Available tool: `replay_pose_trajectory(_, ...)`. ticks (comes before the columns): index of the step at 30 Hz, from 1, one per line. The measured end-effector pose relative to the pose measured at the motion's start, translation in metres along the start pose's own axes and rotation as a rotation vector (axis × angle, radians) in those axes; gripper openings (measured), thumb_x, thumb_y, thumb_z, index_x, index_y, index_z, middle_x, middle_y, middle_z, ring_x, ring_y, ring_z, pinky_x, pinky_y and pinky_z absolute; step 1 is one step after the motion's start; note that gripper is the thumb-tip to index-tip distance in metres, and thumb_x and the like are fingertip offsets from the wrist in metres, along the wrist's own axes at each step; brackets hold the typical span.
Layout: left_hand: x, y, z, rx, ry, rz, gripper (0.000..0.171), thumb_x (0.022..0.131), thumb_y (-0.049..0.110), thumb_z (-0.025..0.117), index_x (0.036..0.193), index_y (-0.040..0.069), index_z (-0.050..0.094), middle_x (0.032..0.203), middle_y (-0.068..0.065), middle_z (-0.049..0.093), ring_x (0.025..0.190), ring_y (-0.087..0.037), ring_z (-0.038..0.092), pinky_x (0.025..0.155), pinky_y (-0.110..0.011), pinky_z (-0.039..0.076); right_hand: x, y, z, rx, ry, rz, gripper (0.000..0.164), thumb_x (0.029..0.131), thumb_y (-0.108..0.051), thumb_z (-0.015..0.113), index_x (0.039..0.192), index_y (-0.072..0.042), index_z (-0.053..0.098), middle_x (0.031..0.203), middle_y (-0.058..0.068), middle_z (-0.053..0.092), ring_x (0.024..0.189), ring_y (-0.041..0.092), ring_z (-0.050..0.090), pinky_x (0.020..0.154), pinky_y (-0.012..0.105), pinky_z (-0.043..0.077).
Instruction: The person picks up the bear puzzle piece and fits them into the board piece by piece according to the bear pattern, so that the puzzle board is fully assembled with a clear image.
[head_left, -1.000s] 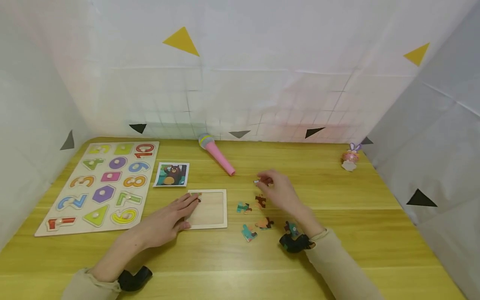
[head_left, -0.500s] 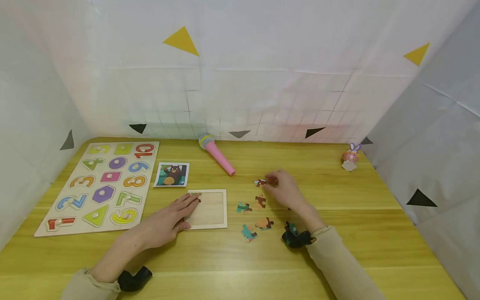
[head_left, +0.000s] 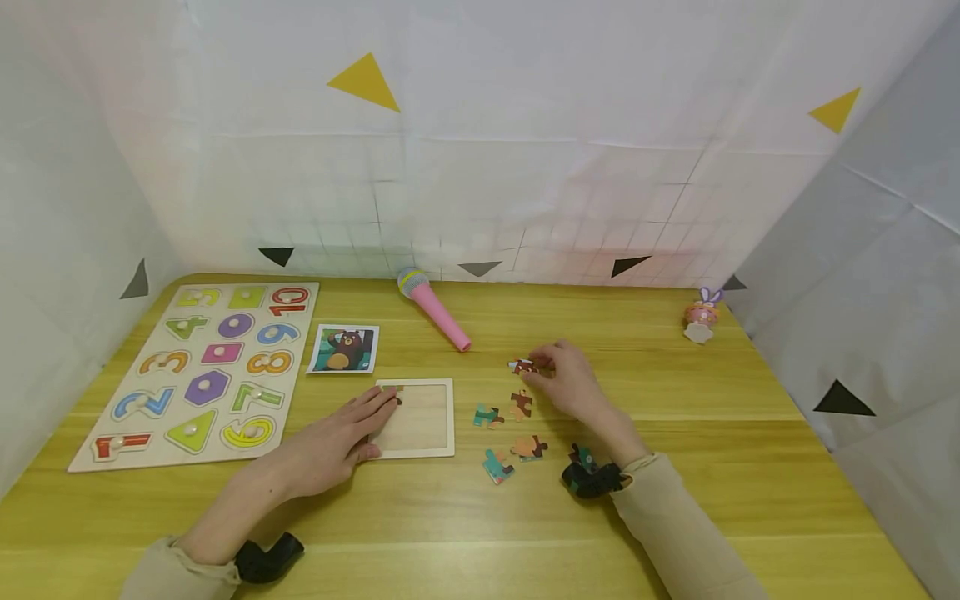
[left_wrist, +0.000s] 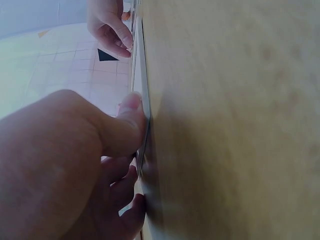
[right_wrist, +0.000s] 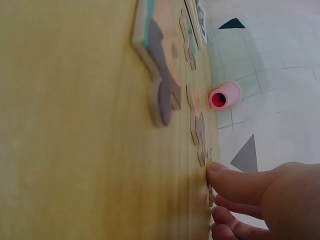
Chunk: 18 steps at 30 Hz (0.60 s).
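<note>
My left hand (head_left: 341,442) rests over the left side of a shallow wooden puzzle tray (head_left: 431,452), fingers stretched across its rim. Its fingertips touch a small puzzle piece (head_left: 399,395), partly covered, in the tray's far left corner. In the left wrist view the thumb (left_wrist: 131,122) lies at the tray's edge. To the right of the tray, my right hand (head_left: 567,382) pinches a bear-face puzzle piece (head_left: 521,366) by its right side, low over the table. The right wrist view shows the thumb (right_wrist: 235,182) on one side of that piece and the fingertips on the other.
Several loose pieces lie between tray and right hand, including a brown one (head_left: 521,403) and a teal one (head_left: 497,465). Behind are a bear picture card (head_left: 344,348) and a pink toy microphone (head_left: 441,317). A number board (head_left: 168,383) lies left; a bunny figurine (head_left: 701,315) stands far right.
My right hand first drew back slightly to the right, uncovering the bear-face piece, then came back in a little with thumb and fingers at its right side. The left hand has stayed still.
</note>
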<state>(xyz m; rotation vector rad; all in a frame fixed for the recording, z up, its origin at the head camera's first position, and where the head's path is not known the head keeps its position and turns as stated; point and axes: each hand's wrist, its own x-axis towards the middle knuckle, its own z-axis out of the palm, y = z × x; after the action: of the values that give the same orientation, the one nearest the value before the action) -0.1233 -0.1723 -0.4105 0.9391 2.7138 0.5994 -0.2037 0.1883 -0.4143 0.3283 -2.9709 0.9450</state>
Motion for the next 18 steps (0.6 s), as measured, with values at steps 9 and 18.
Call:
replay_pose_trajectory(9,-0.0014,0.0002,-0.0009,0.021,0.003,-0.006,0.061,0.105,0.024,0.051,0.159,0.008,0.026,0.168,-0.011,0.015,0.153,-0.036,0.017,0.117,-0.055,0.030,-0.0005,-0.0004,0.0008,-0.014,0.009,-0.015,0.032,0.092,-0.020,0.074,0.117,-0.001,0.069,0.106,0.013,0.062,0.099,0.029,0.057,0.086,0.045,0.049)
replay_pose_trajectory(18,-0.0013,0.0008,-0.0019,0.034,0.005,-0.002,0.061,0.104,0.024,0.052,0.158,0.007,0.028,0.167,-0.013,0.017,0.152,-0.036,0.018,0.117,-0.054,0.031,-0.0014,-0.0007,0.0007,-0.026,0.000,-0.013,0.029,0.093,-0.019,0.072,0.116,-0.001,0.068,0.109,0.014,0.061,0.102,0.030,0.057,0.089,0.046,0.050)
